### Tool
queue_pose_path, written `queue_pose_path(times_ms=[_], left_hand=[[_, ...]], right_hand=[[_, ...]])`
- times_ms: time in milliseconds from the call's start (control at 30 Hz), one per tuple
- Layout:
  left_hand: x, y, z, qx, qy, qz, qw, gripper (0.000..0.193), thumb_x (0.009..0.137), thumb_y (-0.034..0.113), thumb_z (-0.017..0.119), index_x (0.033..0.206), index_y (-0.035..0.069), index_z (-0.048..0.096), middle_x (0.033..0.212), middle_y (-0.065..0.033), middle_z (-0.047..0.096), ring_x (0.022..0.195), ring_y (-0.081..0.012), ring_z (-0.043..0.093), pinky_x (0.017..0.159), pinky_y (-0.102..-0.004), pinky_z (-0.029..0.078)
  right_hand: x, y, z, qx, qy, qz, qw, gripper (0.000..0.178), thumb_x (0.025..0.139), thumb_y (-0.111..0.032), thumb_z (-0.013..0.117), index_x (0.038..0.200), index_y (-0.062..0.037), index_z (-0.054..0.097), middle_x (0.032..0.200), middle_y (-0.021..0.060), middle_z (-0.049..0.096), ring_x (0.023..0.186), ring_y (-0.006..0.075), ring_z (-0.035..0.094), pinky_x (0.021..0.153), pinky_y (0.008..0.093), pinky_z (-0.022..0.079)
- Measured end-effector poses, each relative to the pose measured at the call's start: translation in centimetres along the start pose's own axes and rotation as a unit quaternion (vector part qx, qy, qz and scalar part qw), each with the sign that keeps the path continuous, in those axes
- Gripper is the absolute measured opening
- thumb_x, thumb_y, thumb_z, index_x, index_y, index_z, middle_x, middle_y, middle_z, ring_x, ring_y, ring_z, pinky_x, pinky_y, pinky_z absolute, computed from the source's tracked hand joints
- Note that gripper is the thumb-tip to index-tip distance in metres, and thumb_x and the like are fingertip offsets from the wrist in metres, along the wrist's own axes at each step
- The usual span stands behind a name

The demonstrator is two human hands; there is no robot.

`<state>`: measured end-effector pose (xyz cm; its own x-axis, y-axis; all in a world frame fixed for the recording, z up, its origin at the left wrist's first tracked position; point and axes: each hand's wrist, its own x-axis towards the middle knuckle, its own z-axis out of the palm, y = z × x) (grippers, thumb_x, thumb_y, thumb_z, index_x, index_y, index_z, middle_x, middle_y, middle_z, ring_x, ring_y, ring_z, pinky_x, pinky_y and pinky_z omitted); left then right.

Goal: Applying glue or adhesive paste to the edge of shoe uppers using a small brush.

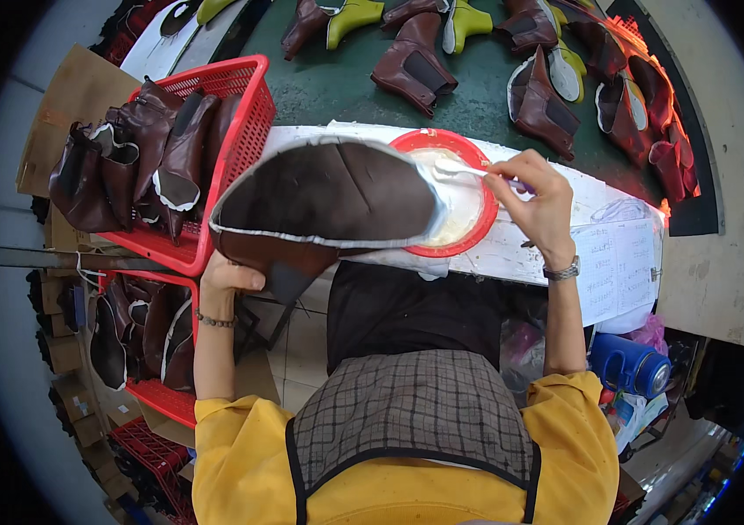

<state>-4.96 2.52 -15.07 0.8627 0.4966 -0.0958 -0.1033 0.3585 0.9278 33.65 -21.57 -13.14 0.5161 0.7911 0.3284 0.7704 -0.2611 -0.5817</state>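
Note:
My left hand grips a dark brown leather boot upper, turned so that its broad dark underside with a pale edge faces up. Most of that hand's fingers are hidden by the upper. Pinched in my right hand is a slim white brush with a purple handle end. Its head is over or in the creamy white paste inside a red bowl. The toe end of the upper overlaps the bowl's left side, and whether they touch I cannot tell.
Red baskets of brown boot uppers stand at the left. More uppers, some beside yellow-green shoe lasts, lie on the green tabletop. Written sheets hang at the right, above a blue flask.

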Motion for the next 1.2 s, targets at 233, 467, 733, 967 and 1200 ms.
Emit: queue_pose_path(times_ms=[233, 467, 733, 967, 1200], left_hand=[[-6.5, -14.7, -18.0, -0.128, 0.0, 0.056, 0.99, 0.105, 0.057, 0.002, 0.084, 0.152, -0.004, 0.04, 0.153, -0.0169, 0.05, 0.141, -0.0342, 0.048, 0.117, -0.0445, 0.039], [-1.2, -8.2, -5.7, -0.115, -0.031, 0.164, 0.979, 0.099, 0.059, 0.007, 0.084, 0.148, -0.009, 0.044, 0.151, -0.0202, 0.051, 0.137, -0.031, 0.052, 0.117, -0.0442, 0.038], [1.4, -7.5, -1.5, -0.164, -0.135, 0.024, 0.977, 0.096, 0.059, 0.007, 0.084, 0.146, -0.009, 0.046, 0.149, -0.0202, 0.053, 0.136, -0.0305, 0.052, 0.117, -0.0433, 0.038], [3.6, -5.8, 1.9, -0.206, -0.206, -0.096, 0.952, 0.093, 0.059, 0.007, 0.084, 0.144, -0.01, 0.048, 0.147, -0.0203, 0.056, 0.136, -0.03, 0.053, 0.117, -0.0424, 0.038], [3.3, -5.1, 4.5, -0.215, -0.274, -0.203, 0.915, 0.086, 0.059, 0.006, 0.083, 0.139, -0.011, 0.054, 0.138, -0.02, 0.062, 0.132, -0.0297, 0.056, 0.115, -0.0398, 0.04]], right_hand=[[2.5, -3.1, 0.0, 0.255, 0.009, -0.116, 0.96, 0.015, 0.082, -0.002, 0.082, 0.097, -0.0008, 0.08, 0.091, 0.0072, 0.07, 0.081, 0.0138, 0.068, 0.071, 0.0249, 0.054], [-0.4, -1.8, -1.4, 0.221, 0.021, -0.053, 0.974, 0.014, 0.082, -0.001, 0.081, 0.096, -0.0022, 0.08, 0.091, 0.0072, 0.071, 0.083, 0.0142, 0.068, 0.071, 0.0257, 0.054], [3.3, -4.2, -1.3, 0.169, 0.019, -0.188, 0.967, 0.012, 0.082, -0.012, 0.083, 0.094, -0.009, 0.081, 0.087, 0.0015, 0.072, 0.073, 0.0106, 0.065, 0.079, 0.0281, 0.04], [4.1, -4.8, -2.5, 0.147, -0.004, -0.223, 0.964, 0.013, 0.079, -0.012, 0.084, 0.092, -0.0104, 0.081, 0.085, 0.0004, 0.072, 0.077, 0.0133, 0.063, 0.079, 0.0287, 0.038], [7.1, -7.3, -0.9, 0.131, -0.063, -0.329, 0.933, 0.012, 0.081, -0.019, 0.085, 0.092, -0.0136, 0.081, 0.088, -0.0017, 0.069, 0.078, 0.0132, 0.06, 0.083, 0.0322, 0.037]])
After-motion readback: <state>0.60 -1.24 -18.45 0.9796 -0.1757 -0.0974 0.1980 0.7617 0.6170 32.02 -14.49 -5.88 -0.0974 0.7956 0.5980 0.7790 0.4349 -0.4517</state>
